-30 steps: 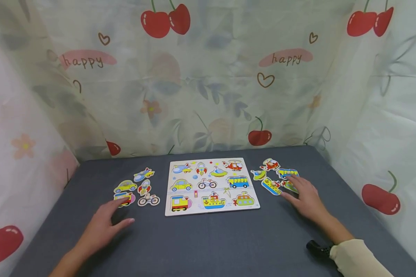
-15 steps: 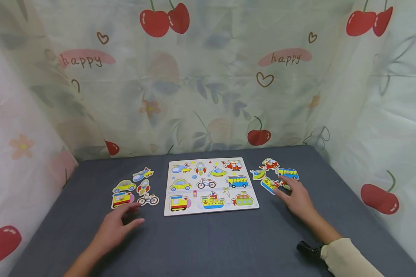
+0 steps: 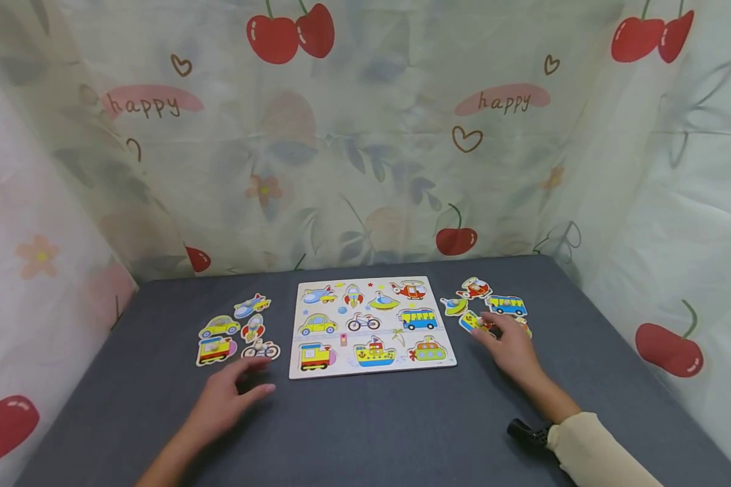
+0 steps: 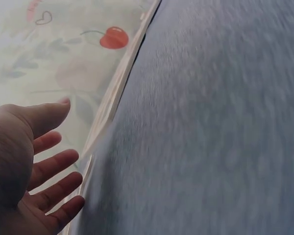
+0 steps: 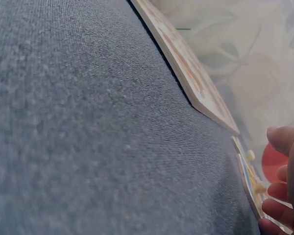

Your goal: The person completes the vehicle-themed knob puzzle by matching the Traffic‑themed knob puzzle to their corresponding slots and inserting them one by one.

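The ship piece [image 3: 470, 321] is seen on the dark table [image 3: 365, 426], just to the right of the board, and is partly covered by the thumb and fingers of the right hand [image 3: 512, 346]. In the right wrist view the thumb is held apart from the fingers, so nothing is pinched there; whether the piece or its knob is touched cannot be told. Around the same hand, the submarine piece [image 3: 526, 327] is left half hidden on its far side, the bus piece [image 3: 507, 305] is placed beyond the fingertips, and the saucer piece [image 3: 455, 306] and helicopter piece [image 3: 475, 289] are laid behind the ship piece.

The bicycle piece [image 3: 260, 349] is found left of the board, just beyond the fingertips of the left hand [image 3: 224, 400]. That hand is relaxed, with fingers spread and nothing grasped. Farther off, the train piece [image 3: 215, 350], rocket piece [image 3: 253, 329], car piece [image 3: 219, 327] and plane piece [image 3: 252, 306] are grouped.

Between the two groups is placed the board [image 3: 344, 360], printed with matching vehicles. The right forearm is covered by a cream sleeve [image 3: 600, 450], and the table is enclosed by a cherry-patterned curtain [image 3: 365, 169].
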The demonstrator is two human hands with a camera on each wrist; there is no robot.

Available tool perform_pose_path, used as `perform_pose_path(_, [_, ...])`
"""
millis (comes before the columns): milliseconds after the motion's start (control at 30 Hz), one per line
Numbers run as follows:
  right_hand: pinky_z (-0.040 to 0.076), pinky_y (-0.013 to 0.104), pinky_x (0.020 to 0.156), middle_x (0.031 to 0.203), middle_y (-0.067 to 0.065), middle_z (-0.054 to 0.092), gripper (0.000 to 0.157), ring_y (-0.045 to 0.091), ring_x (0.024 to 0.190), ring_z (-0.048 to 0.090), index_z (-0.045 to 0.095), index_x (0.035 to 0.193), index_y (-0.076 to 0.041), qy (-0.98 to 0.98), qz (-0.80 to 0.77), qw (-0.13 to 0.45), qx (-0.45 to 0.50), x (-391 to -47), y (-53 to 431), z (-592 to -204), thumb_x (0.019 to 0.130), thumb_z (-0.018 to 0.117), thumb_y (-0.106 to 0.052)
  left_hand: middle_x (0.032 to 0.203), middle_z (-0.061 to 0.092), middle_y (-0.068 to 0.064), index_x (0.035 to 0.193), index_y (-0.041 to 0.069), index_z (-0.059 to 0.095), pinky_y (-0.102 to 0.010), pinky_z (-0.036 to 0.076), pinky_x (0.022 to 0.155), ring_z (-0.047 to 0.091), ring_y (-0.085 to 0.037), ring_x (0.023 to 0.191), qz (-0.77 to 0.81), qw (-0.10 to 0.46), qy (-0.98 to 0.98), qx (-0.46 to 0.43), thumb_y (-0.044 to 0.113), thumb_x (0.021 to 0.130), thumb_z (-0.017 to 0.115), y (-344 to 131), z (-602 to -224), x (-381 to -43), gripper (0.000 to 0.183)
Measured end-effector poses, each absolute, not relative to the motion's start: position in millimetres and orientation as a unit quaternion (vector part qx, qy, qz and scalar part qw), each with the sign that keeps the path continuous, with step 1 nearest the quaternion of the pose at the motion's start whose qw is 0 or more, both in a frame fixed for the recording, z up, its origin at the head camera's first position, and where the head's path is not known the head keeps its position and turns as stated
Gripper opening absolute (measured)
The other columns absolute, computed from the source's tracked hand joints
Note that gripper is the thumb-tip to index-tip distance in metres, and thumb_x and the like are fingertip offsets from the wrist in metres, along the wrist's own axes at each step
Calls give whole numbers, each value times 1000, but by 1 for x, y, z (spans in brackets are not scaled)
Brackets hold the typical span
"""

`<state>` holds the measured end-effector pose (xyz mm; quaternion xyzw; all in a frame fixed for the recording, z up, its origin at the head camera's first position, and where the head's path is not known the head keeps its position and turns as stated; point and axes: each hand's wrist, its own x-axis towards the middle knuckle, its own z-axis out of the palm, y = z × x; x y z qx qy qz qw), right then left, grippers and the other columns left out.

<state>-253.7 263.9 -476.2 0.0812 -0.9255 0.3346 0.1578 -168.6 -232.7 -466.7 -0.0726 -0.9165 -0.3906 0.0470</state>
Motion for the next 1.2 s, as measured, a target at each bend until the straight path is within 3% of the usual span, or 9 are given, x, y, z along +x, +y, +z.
perform_pose_path(333, [43,51,81,106,22,63,40,34,91,58,64,119,7,-932,319,161,62,-258,260,-477,88,71,-16,122,65,-4,127,12,63,-48,43,98,59,-24,114,-414,24,-907,-68,24,80,81,-214,-468,-177,51])
perform_pose_path(733, [41,37,65,88,16,61,31,27,77,54,68,112,6,-933,316,170,40,-271,264,-487,86,72,-9,123,63,-6,127,12,63,-48,39,101,57,-26,115,-393,43,-913,-98,26,78,83,-206,-475,-182,55])
perform_pose_path(1000, [39,39,67,90,16,61,30,29,81,52,69,111,5,-942,294,161,29,-275,263,-486,86,71,-12,131,58,-13,128,7,63,-56,30,105,46,-37,126,-349,33,-929,-121,31,79,81,-203,-475,-189,57])
perform_pose_path(1200, [40,43,69,88,17,62,24,31,83,53,71,103,6,-941,288,178,11,-277,260,-487,85,71,-11,135,55,-15,131,6,61,-57,28,106,43,-38,129,-314,17,-943,-106,34,80,80,-199,-477,-197,61])
